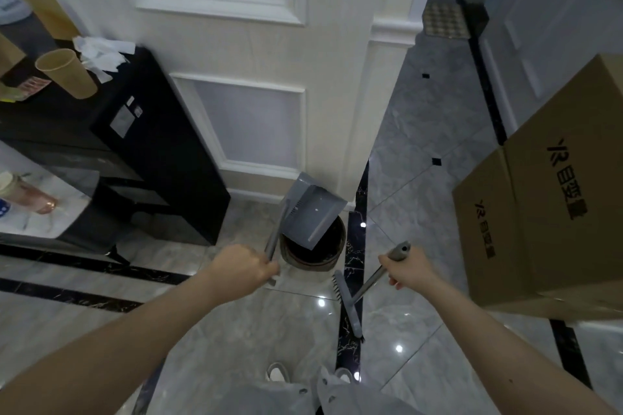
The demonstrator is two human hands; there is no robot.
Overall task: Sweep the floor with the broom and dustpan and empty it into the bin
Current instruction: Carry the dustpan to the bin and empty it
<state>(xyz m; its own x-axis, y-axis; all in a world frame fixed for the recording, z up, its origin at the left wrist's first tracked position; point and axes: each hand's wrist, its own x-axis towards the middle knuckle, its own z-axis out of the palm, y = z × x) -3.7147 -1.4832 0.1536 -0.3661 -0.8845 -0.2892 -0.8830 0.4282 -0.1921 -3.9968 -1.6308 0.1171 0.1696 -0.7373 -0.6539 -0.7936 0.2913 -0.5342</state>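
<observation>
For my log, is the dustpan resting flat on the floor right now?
No, the left hand holds the dustpan tipped above the bin.

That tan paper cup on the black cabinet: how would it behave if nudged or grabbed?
The tan paper cup looks empty and thin-walled, so probably very light and easy to crush. It stands near the edge of the black cabinet, tall and narrower at the base, so a sideways nudge would likely tip it. Once down, the tapered shape would probably roll in an arc.

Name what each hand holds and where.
Left hand grips the dustpan by its long handle's upper end; right hand grips the broom near the handle's top.
</observation>
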